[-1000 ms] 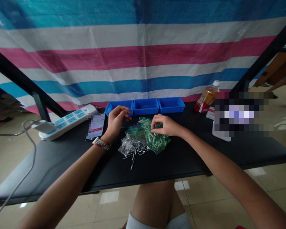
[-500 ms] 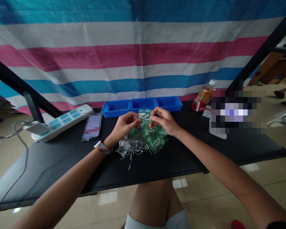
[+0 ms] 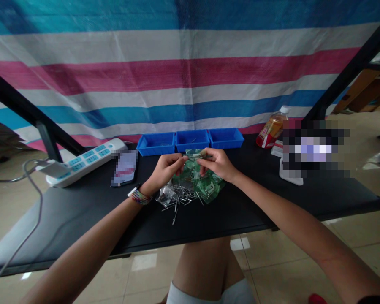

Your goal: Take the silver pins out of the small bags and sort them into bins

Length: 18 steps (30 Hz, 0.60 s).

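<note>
A small green clear plastic bag [image 3: 194, 153] is stretched between my two hands over the pile. My left hand [image 3: 165, 169] pinches its left side between thumb and fingers. On the right side, the thumb and fingers of my right hand [image 3: 221, 164] are closed on the same bag. Under my hands lie more green bags [image 3: 209, 188] with small metal pieces inside. Loose thin silver metal pins [image 3: 183, 195], rivet-like, are heaped in front of them. A crumpled clear bag [image 3: 166, 194] touches the heap's left side.
Three joined blue bins, left [image 3: 156, 144], middle [image 3: 192, 139] and right [image 3: 226, 137], stand behind my hands. To the left are a phone [image 3: 125, 166] and a power strip [image 3: 87, 162] with a cable. A drink bottle [image 3: 272, 128] stands at the right on the black table [image 3: 234, 213].
My hands have dipped slightly, and the bag sits a little lower between them. My right fingers have shifted their pinch along its top edge. The pile looks the same.
</note>
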{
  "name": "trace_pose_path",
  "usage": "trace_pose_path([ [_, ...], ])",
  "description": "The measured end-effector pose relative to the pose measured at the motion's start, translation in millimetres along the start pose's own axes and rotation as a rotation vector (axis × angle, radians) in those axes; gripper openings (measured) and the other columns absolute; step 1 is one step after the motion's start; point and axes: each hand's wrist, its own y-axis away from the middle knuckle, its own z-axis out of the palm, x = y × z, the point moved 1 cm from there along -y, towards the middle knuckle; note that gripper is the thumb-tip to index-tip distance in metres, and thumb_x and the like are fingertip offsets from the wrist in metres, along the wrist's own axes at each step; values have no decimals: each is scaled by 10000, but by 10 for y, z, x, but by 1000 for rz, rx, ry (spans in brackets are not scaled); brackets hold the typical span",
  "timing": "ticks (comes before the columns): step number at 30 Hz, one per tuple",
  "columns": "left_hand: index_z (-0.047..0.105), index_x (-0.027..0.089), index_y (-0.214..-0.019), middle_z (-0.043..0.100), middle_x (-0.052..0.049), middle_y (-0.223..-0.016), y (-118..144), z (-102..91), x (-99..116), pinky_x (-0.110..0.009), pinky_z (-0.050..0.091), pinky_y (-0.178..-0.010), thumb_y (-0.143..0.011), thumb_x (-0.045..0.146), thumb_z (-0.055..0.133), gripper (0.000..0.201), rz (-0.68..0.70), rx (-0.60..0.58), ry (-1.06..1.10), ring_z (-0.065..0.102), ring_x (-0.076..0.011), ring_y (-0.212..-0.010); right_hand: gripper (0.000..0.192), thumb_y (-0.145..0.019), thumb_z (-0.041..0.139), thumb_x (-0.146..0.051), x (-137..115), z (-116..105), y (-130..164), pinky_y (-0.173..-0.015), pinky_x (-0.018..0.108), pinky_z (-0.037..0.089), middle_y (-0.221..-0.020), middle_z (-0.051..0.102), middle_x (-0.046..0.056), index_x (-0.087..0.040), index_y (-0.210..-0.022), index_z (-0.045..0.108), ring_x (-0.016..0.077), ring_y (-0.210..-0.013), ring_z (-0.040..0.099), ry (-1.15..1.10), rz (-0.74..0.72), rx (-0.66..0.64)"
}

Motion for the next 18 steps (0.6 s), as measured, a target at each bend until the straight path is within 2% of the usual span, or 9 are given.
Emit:
trace_pose_path([
  [3,679,167,-604,633,-50,-489,-3,-9,-12,-255,402,-519,-1027,640,559,646,-39,-26,-7,548,-123,-466,400,-841,849,-572,4,6,16,-585,353,606,-663,678,-12,-222,-892,661,191,-566,680,73,-95,79],
  [6,743,152,-695,735,-112,-592,-19,-3,-21,-277,460,-560,-1035,693,487,688,-61,-17,77,635,-164,-536,300,-885,821,-519,-38,14,50,-622,359,595,-868,687,30,-227,-919,761,181,-654,693,201,-240,121],
  [10,743,160,-679,754,-107,-639,-36,9,-18,-283,459,-528,-973,634,640,566,-64,33,116,641,-177,-563,110,-955,747,-348,-114,6,80,-829,435,603,-1011,703,73,-293,-966,841,234,-896,683,411,-369,128],
  [14,790,164,-786,731,-38,-622,-37,1,-8,-261,447,-520,-872,484,813,332,-54,51,72,588,-142,-528,172,-942,699,-245,-145,-17,77,-1023,508,571,-1179,704,85,-311,-998,846,279,-1133,661,449,-393,150],
  [16,793,159,-830,738,-33,-634,-36,-8,-12,-255,458,-527,-863,470,829,315,-61,71,83,602,-140,-534,222,-964,651,-249,-136,-24,72,-997,496,594,-1269,687,85,-309,-1079,830,271,-1132,670,363,-363,170],
  [18,796,153,-869,754,-42,-658,-38,-14,-22,-258,479,-541,-865,480,832,329,-57,94,93,635,-150,-559,273,-988,623,-300,-107,-21,61,-874,468,639,-1282,686,79,-317,-1217,771,244,-996,705,189,-278,166],
])
